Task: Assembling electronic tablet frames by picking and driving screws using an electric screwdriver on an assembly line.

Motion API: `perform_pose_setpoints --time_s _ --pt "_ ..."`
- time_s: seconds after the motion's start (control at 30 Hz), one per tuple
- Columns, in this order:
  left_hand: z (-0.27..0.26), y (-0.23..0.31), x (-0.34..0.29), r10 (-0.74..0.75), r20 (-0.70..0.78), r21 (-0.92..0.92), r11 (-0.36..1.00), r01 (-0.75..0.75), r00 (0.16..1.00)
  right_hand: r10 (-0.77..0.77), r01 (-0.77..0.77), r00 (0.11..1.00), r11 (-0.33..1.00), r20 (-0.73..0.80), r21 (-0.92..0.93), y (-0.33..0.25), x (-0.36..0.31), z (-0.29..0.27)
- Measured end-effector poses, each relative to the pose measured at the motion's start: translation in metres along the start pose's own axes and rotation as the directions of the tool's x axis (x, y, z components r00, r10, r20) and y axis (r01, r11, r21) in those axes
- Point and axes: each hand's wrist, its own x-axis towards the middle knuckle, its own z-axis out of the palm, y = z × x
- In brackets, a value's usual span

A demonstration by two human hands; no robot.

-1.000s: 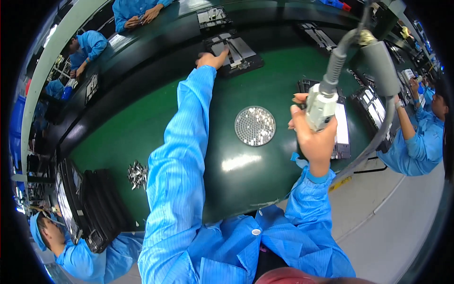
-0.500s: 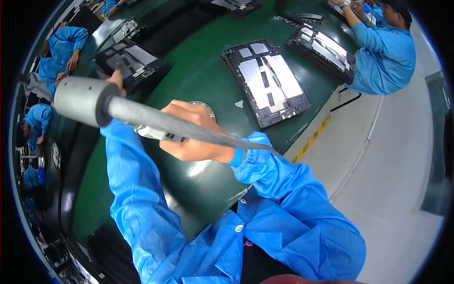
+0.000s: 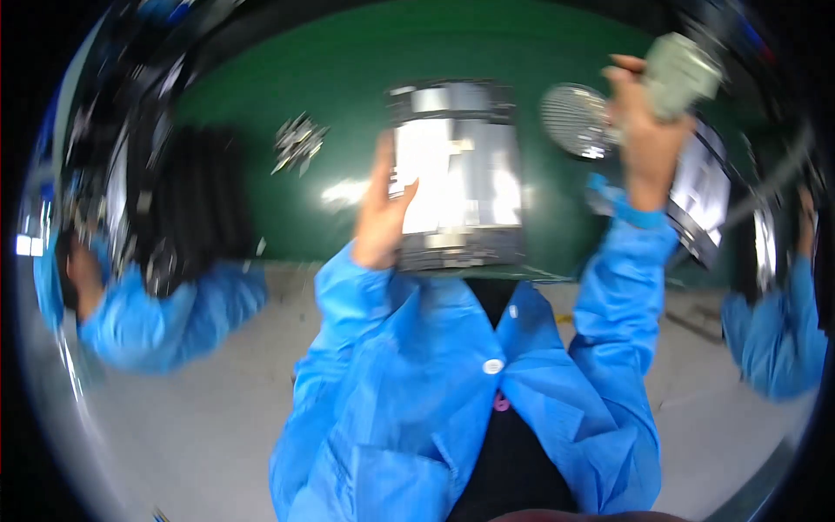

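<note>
One co-worker (image 3: 165, 317) in blue at far left, partly behind a stack of black slabs (image 3: 204, 191); the slabs are matte, ridged, set side by side, and crowd that end of the green bench (image 3: 348, 96). Right of them, a loose heap of small shiny pieces (image 3: 298, 143), jagged, metallic-looking, clear of both hands. Next, the left hand (image 3: 380, 213): thumb over the face of a flat device panel (image 3: 457, 174), fingers along its left edge, gripping it. Panel is in front of the person's chest, at the bench's near edge; I cannot tell whether it rests on the top. Rectangular, dark-framed, silvery sheets inside, glare washing out the middle. Farther right, a round dish (image 3: 574, 120), pale, dotted all over, partly covered by the right hand (image 3: 648, 143). That hand is closed around a blocky pale grey-green tool (image 3: 683, 76), hard-looking, edges blurred. Behind the wrist, a second panel (image 3: 703, 187), tilted, bright-faced, dark-rimmed. A grey cable (image 3: 778, 178) curves past it, smeared. Far right, another person's blue sleeve (image 3: 804, 287) beside the bench end.
</note>
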Motion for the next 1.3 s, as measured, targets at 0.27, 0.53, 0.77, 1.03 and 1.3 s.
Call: perform_pose_setpoints --time_s 0.27,0.53,0.77,1.03,1.3 --pt "-0.051 0.007 0.01 0.464 -0.279 0.811 0.582 -0.052 0.841 -0.085 0.086 0.996 0.995 0.006 -0.042 0.011 0.008 0.014" --pt "-0.124 -0.009 0.074 0.515 -0.224 0.855 0.511 -0.086 0.827 -0.064 0.053 0.989 0.995 0.133 0.085 0.017 0.014 0.049" --pt "-0.133 -0.012 0.114 0.511 0.025 0.934 0.295 -0.202 0.859 -0.071 0.052 0.982 0.993 0.176 0.11 0.021 0.016 0.059" --pt "-0.153 0.019 0.085 0.217 -0.389 0.19 0.97 -0.153 0.895 -0.067 0.05 0.986 0.992 0.153 0.112 0.021 0.018 0.055" --pt "-0.186 0.008 0.073 0.316 -0.345 0.421 0.894 -0.156 0.884 -0.083 0.063 0.985 0.99 0.153 0.129 0.013 0.011 0.059"
